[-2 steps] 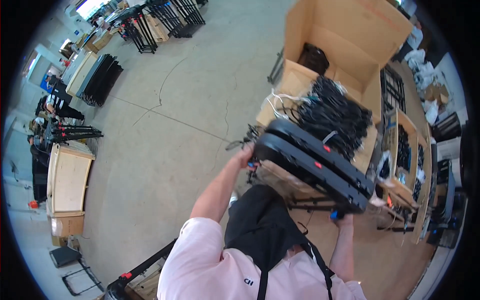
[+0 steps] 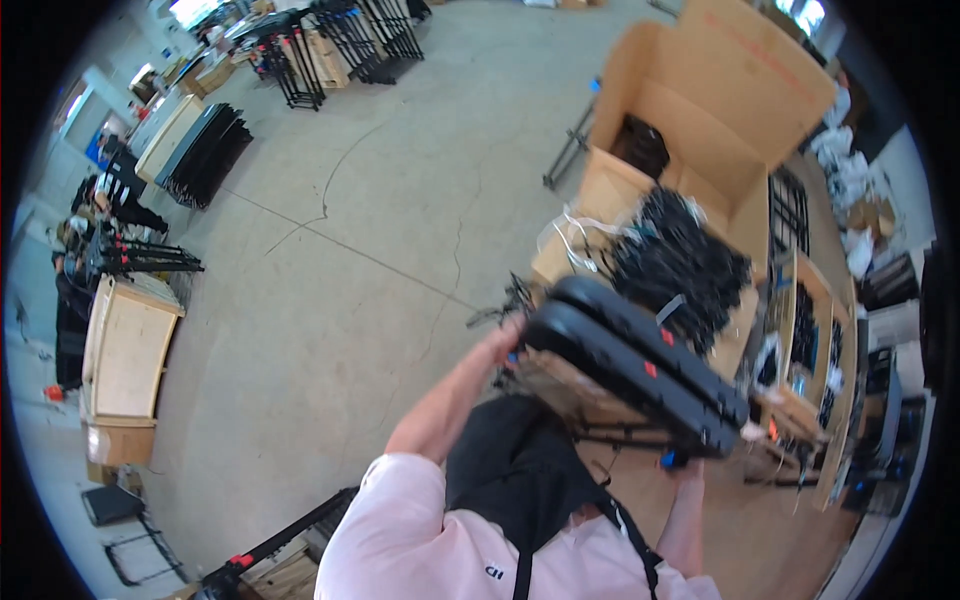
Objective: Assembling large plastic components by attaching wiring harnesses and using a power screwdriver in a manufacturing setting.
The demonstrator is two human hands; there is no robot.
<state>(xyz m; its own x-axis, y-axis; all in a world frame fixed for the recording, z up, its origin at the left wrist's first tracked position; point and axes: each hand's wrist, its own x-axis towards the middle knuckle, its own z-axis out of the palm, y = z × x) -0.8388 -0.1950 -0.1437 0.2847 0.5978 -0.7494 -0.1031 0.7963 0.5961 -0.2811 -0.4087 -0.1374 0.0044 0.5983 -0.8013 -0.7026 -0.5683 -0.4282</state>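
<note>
I carry a long black two-part frame (image 2: 630, 360) in front of me. Its two parallel beams have rounded ends and small red pieces on them. My left hand (image 2: 508, 338) is closed round its left end, where a bit of blue shows at the fingers. At its lower right end, my right hand (image 2: 686, 470) grips it from below beside a blue piece; most of those fingers are hidden. Just beyond the frame, a heap of black cables (image 2: 680, 255) lies on cardboard, with white cables (image 2: 575, 232) at its left.
An open cardboard box (image 2: 735, 110) stands behind the cables, with a dark bundle (image 2: 640, 145) inside. To the right is a wooden compartment rack (image 2: 830, 350) of parts. Wooden crates (image 2: 130, 350) and stacked black frames (image 2: 205, 155) stand at far left, near people. Another black frame (image 2: 285, 535) is at lower left.
The view has shifted, so the box, cables and frame appear slightly lower. Both hands keep their hold on the frame.
</note>
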